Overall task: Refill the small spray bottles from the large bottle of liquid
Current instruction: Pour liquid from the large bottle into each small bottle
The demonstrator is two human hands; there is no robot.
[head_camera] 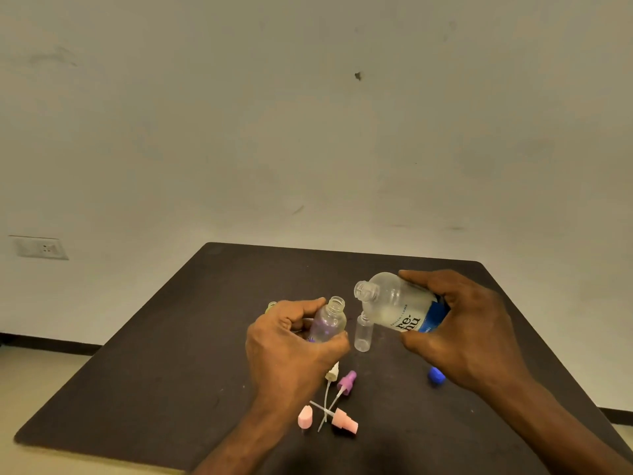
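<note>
The left hand (291, 341) grips a small clear bottle (329, 320), fingers and thumb curled round its lower body; the bottle is uncapped, lifted off the table and tilted with its open neck toward the upper right. The right hand (459, 323) grips the large bottle (394, 305) round its blue-labelled lower half, holding it tipped over to the left, uncapped mouth just above and beside the small bottle's neck; the two mouths are near but not touching. Clear liquid shows inside the large bottle. A second small clear bottle (362, 332) stands upright and uncapped on the dark table (154, 354), between the two hands and below the large bottle's shoulder. A yellowish bottle top (271, 306) shows just behind the left hand, mostly hidden. On the table nearer the person lie a white spray head (331, 373), a purple spray head (346, 381), a pink spray head (344, 421) and a pink cap (305, 417), their tubes crossing. A blue cap (435, 375) lies beside the right wrist.
</note>
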